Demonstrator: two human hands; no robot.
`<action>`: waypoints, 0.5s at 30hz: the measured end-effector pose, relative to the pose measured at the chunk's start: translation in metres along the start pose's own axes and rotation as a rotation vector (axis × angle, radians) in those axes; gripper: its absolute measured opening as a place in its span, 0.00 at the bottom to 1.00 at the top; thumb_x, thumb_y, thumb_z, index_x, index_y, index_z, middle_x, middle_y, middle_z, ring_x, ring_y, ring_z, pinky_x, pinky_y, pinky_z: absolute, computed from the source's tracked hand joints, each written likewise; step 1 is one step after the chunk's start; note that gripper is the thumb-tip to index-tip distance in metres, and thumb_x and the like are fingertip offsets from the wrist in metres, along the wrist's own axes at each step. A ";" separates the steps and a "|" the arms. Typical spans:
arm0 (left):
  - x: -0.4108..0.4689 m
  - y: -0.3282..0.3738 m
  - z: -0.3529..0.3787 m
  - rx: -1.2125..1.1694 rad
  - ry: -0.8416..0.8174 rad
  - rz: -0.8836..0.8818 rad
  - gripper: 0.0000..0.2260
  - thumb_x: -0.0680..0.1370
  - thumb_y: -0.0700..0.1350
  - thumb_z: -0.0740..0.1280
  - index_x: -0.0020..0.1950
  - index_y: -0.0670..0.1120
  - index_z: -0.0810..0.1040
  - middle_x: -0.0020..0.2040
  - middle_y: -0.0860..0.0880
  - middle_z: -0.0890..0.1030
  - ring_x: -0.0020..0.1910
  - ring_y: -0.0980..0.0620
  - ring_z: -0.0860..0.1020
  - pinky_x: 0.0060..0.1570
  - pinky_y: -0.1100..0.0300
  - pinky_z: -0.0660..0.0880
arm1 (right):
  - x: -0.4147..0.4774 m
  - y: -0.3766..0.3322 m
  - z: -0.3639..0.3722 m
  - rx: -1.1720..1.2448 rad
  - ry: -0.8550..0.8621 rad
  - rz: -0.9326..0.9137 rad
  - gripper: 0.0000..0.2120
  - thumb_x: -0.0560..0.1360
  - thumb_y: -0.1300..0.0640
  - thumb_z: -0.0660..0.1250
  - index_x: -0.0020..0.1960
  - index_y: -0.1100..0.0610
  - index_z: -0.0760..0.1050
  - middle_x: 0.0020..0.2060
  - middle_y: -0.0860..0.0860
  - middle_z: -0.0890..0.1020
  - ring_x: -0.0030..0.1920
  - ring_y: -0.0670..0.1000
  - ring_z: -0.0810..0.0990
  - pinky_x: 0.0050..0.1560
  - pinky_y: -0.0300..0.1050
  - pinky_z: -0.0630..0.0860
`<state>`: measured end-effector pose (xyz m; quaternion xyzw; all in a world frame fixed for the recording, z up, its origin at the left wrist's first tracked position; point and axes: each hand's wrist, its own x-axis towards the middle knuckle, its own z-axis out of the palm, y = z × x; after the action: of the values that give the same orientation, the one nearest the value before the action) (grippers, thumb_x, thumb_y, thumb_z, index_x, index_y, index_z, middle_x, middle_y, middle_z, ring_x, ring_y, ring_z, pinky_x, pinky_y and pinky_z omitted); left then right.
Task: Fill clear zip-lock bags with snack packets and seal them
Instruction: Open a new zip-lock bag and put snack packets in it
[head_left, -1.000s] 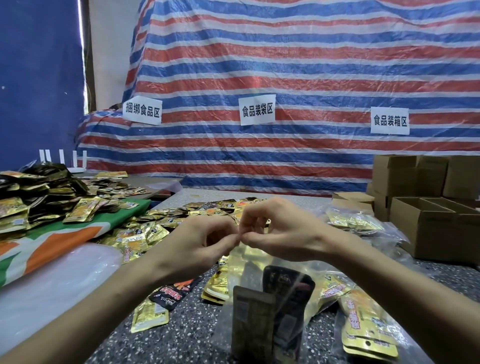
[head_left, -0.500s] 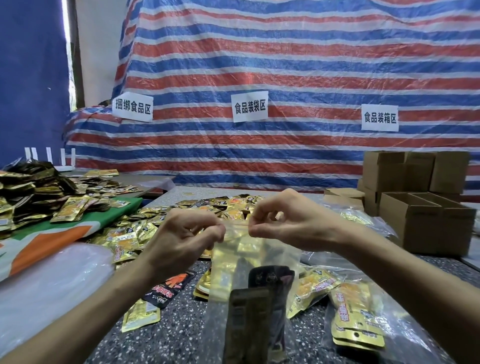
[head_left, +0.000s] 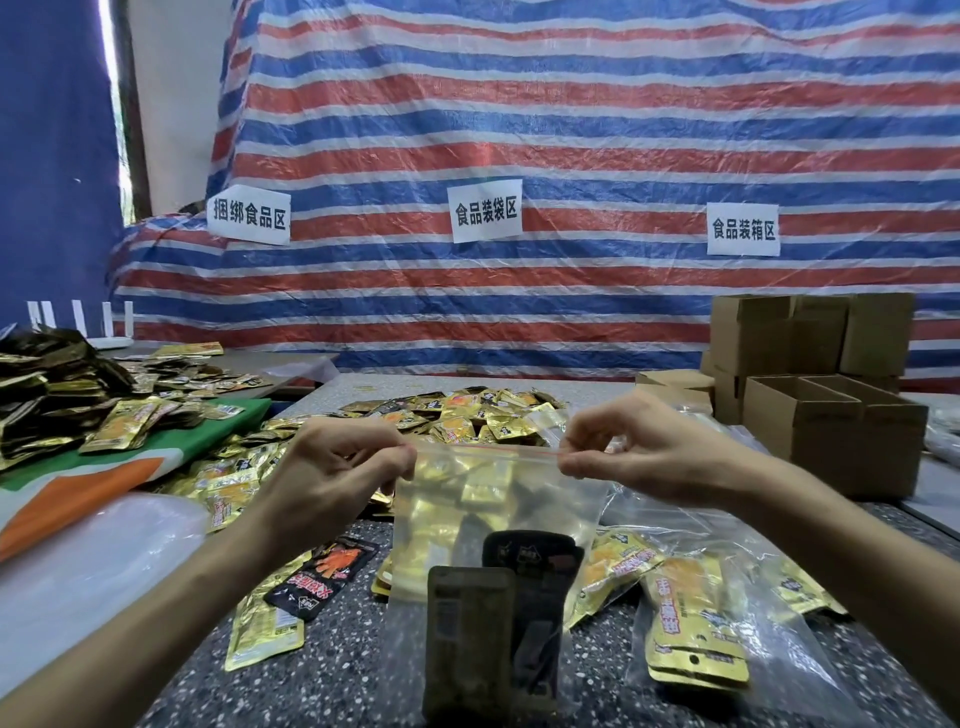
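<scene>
Head view. Striped tarp (head_left: 571, 130) fills the background, with a speckled table (head_left: 337, 686) below.

Centre frame: a clear bag (head_left: 493, 499) is held upright over the table, with gold and dark packets (head_left: 470, 623) inside. The left hand (head_left: 337, 467) pinches the left end of the zip strip (head_left: 493, 450) and the right hand (head_left: 639, 452) pinches the right end. The strip is taut between them.

Judgement: this bag is filled and sealing is in hand. Cannot tell whether the strip is closed along its whole run.

Lower right: filled bags (head_left: 696, 623) lie on the table. A loose pile (head_left: 467, 410) sits behind at centre, with more at left, so plenty is left to pack. Boxes (head_left: 831, 431) stand open at right.

Writing: three white signs on the tarp read 捆绑食品区 (head_left: 248, 214), 食品装袋区 (head_left: 485, 210) and 食品装箱区 (head_left: 743, 229). The packet print is too blurred to read.
</scene>
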<state>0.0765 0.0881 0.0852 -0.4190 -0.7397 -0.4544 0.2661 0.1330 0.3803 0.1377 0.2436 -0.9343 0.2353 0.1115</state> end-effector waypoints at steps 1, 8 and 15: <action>0.000 -0.001 0.000 -0.002 0.005 -0.003 0.13 0.73 0.52 0.65 0.36 0.46 0.83 0.32 0.47 0.80 0.31 0.45 0.77 0.29 0.49 0.71 | -0.003 0.003 -0.001 0.003 0.002 0.002 0.06 0.78 0.55 0.70 0.44 0.56 0.82 0.37 0.47 0.81 0.37 0.39 0.75 0.43 0.36 0.73; 0.000 -0.003 -0.001 -0.019 0.005 -0.028 0.13 0.73 0.52 0.66 0.37 0.45 0.84 0.32 0.46 0.81 0.32 0.47 0.78 0.30 0.50 0.72 | -0.016 0.018 -0.007 0.029 0.016 0.030 0.04 0.77 0.56 0.70 0.45 0.55 0.83 0.39 0.48 0.82 0.41 0.44 0.79 0.44 0.38 0.74; -0.001 0.001 0.001 0.003 0.005 -0.043 0.14 0.73 0.55 0.66 0.37 0.46 0.83 0.33 0.47 0.81 0.32 0.44 0.78 0.31 0.46 0.73 | -0.025 0.029 -0.007 0.148 0.070 0.058 0.02 0.74 0.58 0.74 0.44 0.56 0.84 0.39 0.45 0.85 0.40 0.43 0.82 0.44 0.35 0.75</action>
<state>0.0775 0.0884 0.0846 -0.4014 -0.7484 -0.4601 0.2588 0.1405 0.4161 0.1250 0.2158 -0.9165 0.3153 0.1189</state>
